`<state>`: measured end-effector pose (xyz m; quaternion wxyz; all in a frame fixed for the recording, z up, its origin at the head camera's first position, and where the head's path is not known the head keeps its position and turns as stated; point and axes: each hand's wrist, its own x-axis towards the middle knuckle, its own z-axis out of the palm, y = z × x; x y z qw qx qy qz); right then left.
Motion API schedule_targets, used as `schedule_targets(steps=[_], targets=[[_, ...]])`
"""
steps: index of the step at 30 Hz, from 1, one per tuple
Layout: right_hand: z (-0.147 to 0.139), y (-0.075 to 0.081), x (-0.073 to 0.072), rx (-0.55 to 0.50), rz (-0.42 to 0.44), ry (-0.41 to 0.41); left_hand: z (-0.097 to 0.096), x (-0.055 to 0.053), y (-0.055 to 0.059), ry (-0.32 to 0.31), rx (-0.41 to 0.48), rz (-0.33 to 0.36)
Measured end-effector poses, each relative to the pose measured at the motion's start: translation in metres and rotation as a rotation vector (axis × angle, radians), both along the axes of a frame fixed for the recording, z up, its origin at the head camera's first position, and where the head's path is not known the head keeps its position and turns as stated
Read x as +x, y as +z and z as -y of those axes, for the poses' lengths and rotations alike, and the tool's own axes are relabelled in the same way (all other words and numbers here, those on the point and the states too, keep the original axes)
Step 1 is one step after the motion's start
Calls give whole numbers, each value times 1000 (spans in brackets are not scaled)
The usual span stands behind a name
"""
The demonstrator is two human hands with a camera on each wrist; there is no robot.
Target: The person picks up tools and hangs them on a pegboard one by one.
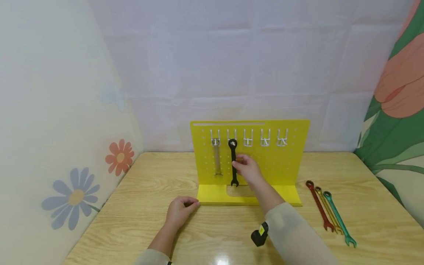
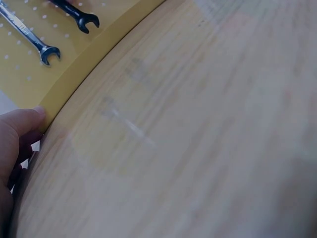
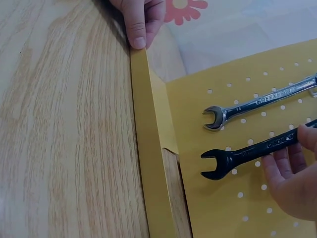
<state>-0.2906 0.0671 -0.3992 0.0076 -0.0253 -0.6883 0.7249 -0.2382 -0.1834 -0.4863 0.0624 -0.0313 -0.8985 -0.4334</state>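
My right hand (image 1: 247, 168) pinches the shank of a black combination wrench (image 1: 233, 162), which stands upright with its ring end at the second hook from the left and its open end down. A silver wrench (image 1: 217, 158) hangs from the first hook beside it; its open end (image 3: 216, 118) shows in the right wrist view. These hooks are on a yellow pegboard (image 1: 265, 165) with a flat base. At the base's left front corner, my left hand (image 1: 180, 210) pinches the edge between thumb and fingers.
Three more hooks (image 1: 265, 140) stick out from the board's right part. On the wooden table (image 1: 132, 228), to the right of the board, lie a red wrench (image 1: 319, 204), a gold one (image 1: 328, 209) and a green one (image 1: 339, 217). A white cloth (image 1: 215, 66) hangs behind.
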Motion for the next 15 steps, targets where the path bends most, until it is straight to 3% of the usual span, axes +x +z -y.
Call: schedule_targets(steps=[15], targets=[[-1,3,1,61,-18,27,0,-1,-1,0,2,-4]])
